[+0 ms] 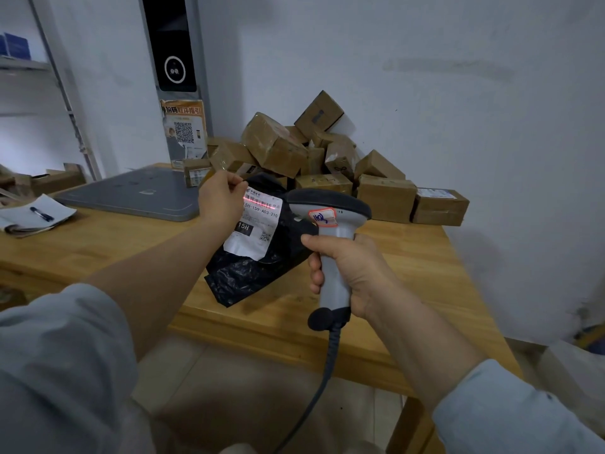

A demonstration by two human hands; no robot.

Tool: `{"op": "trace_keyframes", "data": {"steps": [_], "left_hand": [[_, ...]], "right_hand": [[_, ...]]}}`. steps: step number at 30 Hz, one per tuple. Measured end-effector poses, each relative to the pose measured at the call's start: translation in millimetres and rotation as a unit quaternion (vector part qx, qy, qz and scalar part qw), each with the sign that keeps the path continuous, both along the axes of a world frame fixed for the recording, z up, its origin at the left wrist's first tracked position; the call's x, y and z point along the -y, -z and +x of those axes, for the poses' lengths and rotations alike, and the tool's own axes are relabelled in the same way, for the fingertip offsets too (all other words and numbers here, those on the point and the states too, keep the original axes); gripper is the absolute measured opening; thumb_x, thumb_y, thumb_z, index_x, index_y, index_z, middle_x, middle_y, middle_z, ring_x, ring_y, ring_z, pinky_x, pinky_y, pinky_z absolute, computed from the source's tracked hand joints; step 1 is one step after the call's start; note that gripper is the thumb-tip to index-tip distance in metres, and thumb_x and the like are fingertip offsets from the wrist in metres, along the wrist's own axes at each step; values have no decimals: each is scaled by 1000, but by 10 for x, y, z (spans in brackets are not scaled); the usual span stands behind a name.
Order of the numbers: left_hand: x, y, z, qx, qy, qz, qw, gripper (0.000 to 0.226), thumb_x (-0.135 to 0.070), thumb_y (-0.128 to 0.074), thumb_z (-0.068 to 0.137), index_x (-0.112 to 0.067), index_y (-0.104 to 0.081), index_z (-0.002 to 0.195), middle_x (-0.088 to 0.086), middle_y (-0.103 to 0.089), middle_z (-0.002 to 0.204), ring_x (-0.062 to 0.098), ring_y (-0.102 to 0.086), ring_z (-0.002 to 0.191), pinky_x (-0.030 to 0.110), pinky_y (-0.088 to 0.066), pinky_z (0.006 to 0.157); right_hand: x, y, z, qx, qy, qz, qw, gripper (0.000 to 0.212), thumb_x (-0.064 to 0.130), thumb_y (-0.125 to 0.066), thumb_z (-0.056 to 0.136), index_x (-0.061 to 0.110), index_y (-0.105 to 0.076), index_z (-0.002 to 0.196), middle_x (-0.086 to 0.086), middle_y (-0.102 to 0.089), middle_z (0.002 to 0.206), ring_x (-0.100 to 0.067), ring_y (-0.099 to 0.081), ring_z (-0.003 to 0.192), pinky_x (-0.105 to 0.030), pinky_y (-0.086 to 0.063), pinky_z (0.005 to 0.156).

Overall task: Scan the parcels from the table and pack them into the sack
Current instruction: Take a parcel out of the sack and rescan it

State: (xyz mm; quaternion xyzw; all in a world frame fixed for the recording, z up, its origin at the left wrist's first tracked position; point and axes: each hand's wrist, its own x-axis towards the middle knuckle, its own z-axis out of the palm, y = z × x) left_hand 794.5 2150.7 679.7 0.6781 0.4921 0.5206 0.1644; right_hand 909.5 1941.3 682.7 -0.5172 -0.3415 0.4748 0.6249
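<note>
Left hand: pinching black parcel, mid-frame.
Right hand: gripping scanner, lighting barcode.
Remaining: scanning box pile, upper centre; packing all; sack unseen.

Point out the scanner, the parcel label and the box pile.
scanner (327,203): head view, dark top of its head.
parcel label (262,224): head view, white middle below the barcode.
box pile (278,147): head view, face of a big box.

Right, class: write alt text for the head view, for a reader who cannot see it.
The right hand aims a scanner whose red line crosses the label of a black parcel held by the left hand. Boxes are piled behind on the table.
</note>
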Motion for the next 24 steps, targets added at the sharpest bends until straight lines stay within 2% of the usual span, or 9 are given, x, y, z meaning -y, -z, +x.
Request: {"op": "trace_keyframes", "data": {"steps": [10, 14, 18, 24], "left_hand": [[7, -14, -157, 9, -13, 0, 1000, 16, -19, -58, 95, -7, -64, 103, 8, -65, 104, 21, -59, 98, 33, -44, 88], [8, -55, -393, 3, -37, 6, 999, 19, -20, -57, 95, -7, -64, 107, 7, -65, 106, 18, -59, 98, 26, -42, 83], [84, -89, -889, -7, -81, 6, 997, 19, -19, -57, 95, -6, -64, 107, 9, -65, 108, 21, -59, 101, 25, -40, 82], [333, 78, -1968, -17, -168, -22, 985, 21, -20, -59, 93, -7, -63, 108, 7, -66, 107, 22, -61, 99, 36, -51, 88]], "right_hand": [[-74, -7, -112, 8, -14, 5, 1000, 18, 10, -70, 85, 5, -55, 75, -7, -52, 51, -16, -45, 39, -24, -44, 42], [-116, 20, -232, -3, -38, 8, 999, 17, 10, -70, 84, 6, -56, 77, -8, -53, 51, -16, -46, 39, -24, -44, 42], [-209, 103, -483, -12, -82, -10, 997, 17, 8, -69, 85, 5, -55, 76, -7, -51, 50, -16, -44, 38, -23, -43, 41], [-331, 359, -1116, -23, -165, -66, 984, 15, 7, -68, 85, 5, -55, 79, -7, -52, 51, -14, -45, 37, -22, -43, 40]]}}
